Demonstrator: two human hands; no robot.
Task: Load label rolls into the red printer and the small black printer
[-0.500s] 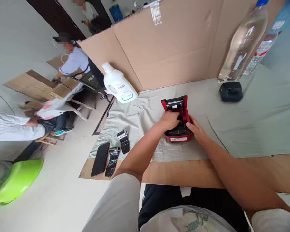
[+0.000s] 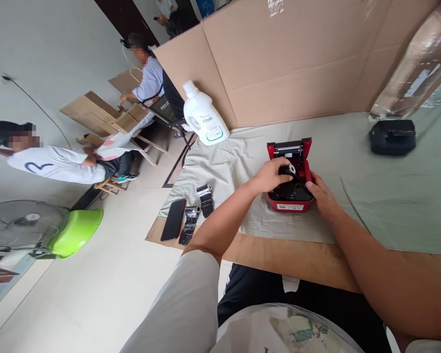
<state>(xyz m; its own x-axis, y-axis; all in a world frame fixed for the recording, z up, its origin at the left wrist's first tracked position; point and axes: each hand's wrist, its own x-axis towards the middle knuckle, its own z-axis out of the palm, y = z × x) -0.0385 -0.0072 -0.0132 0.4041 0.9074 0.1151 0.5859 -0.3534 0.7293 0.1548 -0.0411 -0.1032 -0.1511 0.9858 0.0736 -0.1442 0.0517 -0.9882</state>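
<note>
Red plastic marks the small printer [image 2: 291, 189], which sits right of the frame's centre on a pale green cloth [image 2: 371, 196] covering the surface, its lid tipped up. The left hand [image 2: 271, 175] curls over the open bay, fingers pinched on a small black roll [image 2: 288, 170]. The right hand [image 2: 321, 196] presses against the printer's right side, fingers together. A white detergent bottle [image 2: 203, 116] leans at upper centre by a cardboard wall [image 2: 297, 63]. A black phone [image 2: 173, 219] and black wrappers [image 2: 198, 211] lie at the cloth's left edge, and a black pouch [image 2: 392, 137] at upper right.
</note>
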